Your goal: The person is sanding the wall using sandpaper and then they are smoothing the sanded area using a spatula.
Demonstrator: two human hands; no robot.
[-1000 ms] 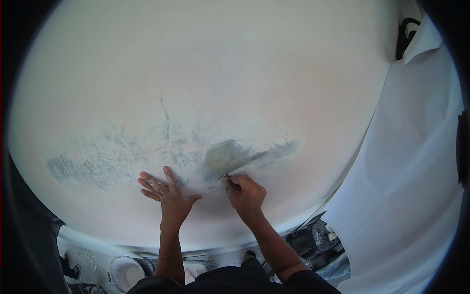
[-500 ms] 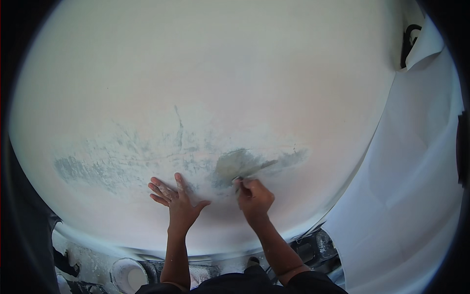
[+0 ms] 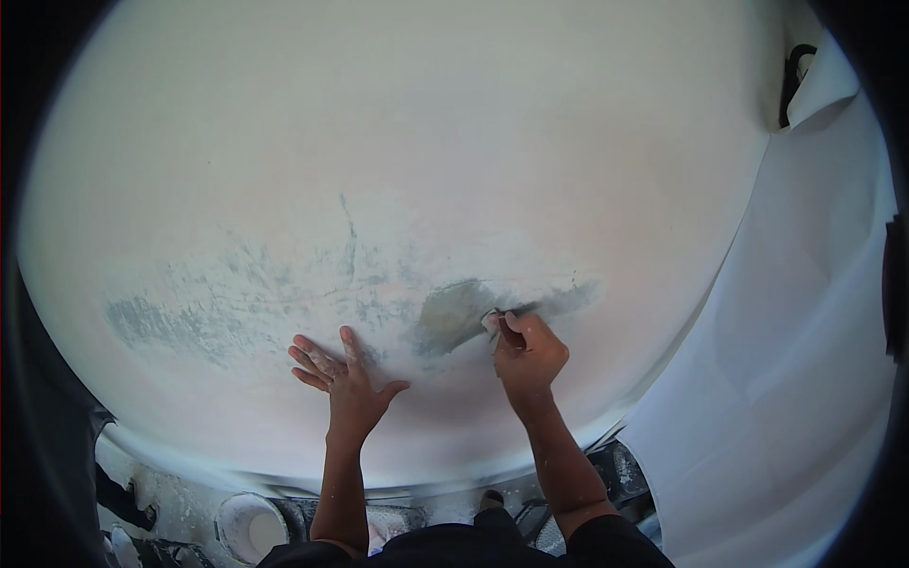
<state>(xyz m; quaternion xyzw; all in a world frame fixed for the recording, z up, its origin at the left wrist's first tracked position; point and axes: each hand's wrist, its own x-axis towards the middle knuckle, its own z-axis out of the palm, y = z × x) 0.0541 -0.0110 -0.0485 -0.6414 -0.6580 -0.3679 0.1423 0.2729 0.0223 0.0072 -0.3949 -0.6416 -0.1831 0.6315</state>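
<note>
Both hands shifted rightward along wall [image 3: 454, 142].

A single head-worn fisheye view is given, aimed closely at a white wall [image 3: 454, 142]; forearms enter from the lower edge, and straight edges are bent near the rim.

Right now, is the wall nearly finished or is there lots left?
Partly done. The white wall looks smooth up high. The right hand presses a putty knife on a grey patch, the left hand flat beside it. Grey streaks on the left remain uncovered.
</note>
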